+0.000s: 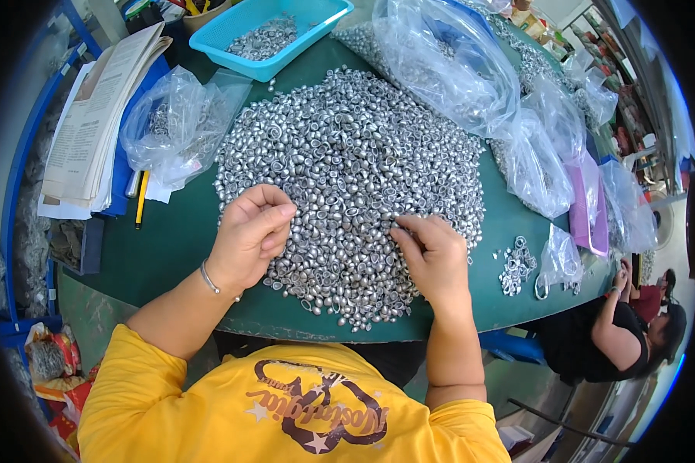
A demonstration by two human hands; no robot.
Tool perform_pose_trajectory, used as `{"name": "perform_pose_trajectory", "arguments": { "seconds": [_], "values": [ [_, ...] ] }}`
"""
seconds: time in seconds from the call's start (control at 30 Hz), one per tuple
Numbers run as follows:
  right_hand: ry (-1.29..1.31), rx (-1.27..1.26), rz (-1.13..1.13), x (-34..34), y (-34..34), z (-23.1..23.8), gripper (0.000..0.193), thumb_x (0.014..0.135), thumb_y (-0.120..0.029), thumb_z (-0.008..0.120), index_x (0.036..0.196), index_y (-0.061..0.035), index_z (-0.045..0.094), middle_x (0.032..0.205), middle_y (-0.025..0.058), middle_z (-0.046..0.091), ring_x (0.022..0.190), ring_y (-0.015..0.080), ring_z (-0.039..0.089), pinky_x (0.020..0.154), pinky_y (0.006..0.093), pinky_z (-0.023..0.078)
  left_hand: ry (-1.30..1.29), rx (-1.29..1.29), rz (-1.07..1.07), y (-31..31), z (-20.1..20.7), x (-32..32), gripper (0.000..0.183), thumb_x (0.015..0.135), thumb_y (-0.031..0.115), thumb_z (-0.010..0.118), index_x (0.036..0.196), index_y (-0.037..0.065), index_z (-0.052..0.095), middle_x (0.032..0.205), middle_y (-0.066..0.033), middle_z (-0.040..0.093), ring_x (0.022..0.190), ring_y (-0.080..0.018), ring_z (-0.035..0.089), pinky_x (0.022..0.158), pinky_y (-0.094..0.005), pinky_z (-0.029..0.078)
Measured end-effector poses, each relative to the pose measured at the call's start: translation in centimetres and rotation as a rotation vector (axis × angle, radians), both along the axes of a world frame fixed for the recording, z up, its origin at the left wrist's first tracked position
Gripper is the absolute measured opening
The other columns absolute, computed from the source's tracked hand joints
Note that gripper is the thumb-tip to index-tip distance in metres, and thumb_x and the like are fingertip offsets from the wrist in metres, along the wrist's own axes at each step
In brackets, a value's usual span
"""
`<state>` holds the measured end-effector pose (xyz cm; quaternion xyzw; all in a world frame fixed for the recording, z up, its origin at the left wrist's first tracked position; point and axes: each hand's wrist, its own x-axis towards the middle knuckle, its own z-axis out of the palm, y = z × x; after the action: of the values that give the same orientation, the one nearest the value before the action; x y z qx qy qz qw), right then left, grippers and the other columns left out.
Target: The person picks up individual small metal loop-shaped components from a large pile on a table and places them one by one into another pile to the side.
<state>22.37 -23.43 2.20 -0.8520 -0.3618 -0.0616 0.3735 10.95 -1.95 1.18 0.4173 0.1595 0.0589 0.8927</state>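
A broad heap of small silver metal pieces [347, 154], some ring-shaped and some domed, covers the middle of the green table. Over its left near side my left hand [256, 235] is closed, thumb pressed toward the curled fingers; whatever they hold, if anything, is hidden. A metal bangle [208, 278] circles that wrist. At the right side of the heap, my right hand [439, 258] has its thumb and forefinger drawn together at the pieces. The pieces around its fingertips are too small and crowded to tell which one it grips.
A blue plastic basket [208, 38] holding similar pieces stands at the far left. Clear plastic bags [471, 85] lie along the far right, near a purple tray [587, 202]. Papers [93, 116] and a yellow pencil [141, 201] are at left. Another person [602, 339] sits at right.
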Motion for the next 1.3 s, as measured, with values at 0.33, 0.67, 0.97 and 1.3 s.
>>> {"name": "perform_pose_trajectory", "arguments": {
  "seconds": [0.33, 0.67, 0.97, 1.3],
  "values": [
    [0.503, 0.402, 0.050, 1.3, -1.1, 0.5, 0.008, 0.077, -0.008, 0.061, 0.077, -0.0009, 0.063, 0.064, 0.0062, 0.058, 0.047, 0.0138, 0.049, 0.040, 0.0235, 0.035, 0.004, -0.050, 0.011, -0.1, 0.1, 0.1, 0.003, 0.083, 0.005, 0.054, 0.084, 0.006, 0.051, 0.056, 0.0028, 0.041, 0.044, -0.0029, 0.033, 0.037, -0.0160, 0.023],
    [-0.027, -0.067, 0.087, -0.1, 0.9, 0.3, 0.006, 0.073, -0.004, 0.063, 0.079, -0.0044, 0.061, 0.070, 0.0098, 0.058, 0.058, 0.0237, 0.057, 0.053, 0.0301, 0.046, 0.019, -0.061, 0.018, 0.1, 0.3, 0.1, 0.004, 0.082, 0.004, 0.054, 0.083, 0.006, 0.051, 0.056, 0.0027, 0.041, 0.044, -0.0031, 0.033, 0.037, -0.0161, 0.023],
    [0.914, 0.863, 0.577, 1.6, -1.3, -0.3, 0.007, 0.085, -0.009, 0.055, 0.086, -0.0018, 0.052, 0.065, 0.0032, 0.044, 0.045, 0.0065, 0.031, 0.040, 0.0207, 0.023, 0.040, -0.088, 0.015, 0.0, 0.2, 0.2, 0.005, 0.082, 0.004, 0.055, 0.082, 0.006, 0.050, 0.057, 0.0027, 0.041, 0.044, -0.0032, 0.034, 0.037, -0.0161, 0.023],
    [0.786, 0.428, 0.000, 1.8, -1.0, 1.1, 0.006, 0.079, -0.005, 0.058, 0.077, 0.0004, 0.058, 0.066, 0.0048, 0.055, 0.049, 0.0112, 0.048, 0.045, 0.0202, 0.037, 0.038, -0.079, 0.026, 0.0, 0.4, 0.1, 0.008, 0.081, 0.005, 0.056, 0.084, 0.006, 0.049, 0.058, 0.0033, 0.042, 0.045, -0.0031, 0.034, 0.038, -0.0160, 0.023]
  ]
}}
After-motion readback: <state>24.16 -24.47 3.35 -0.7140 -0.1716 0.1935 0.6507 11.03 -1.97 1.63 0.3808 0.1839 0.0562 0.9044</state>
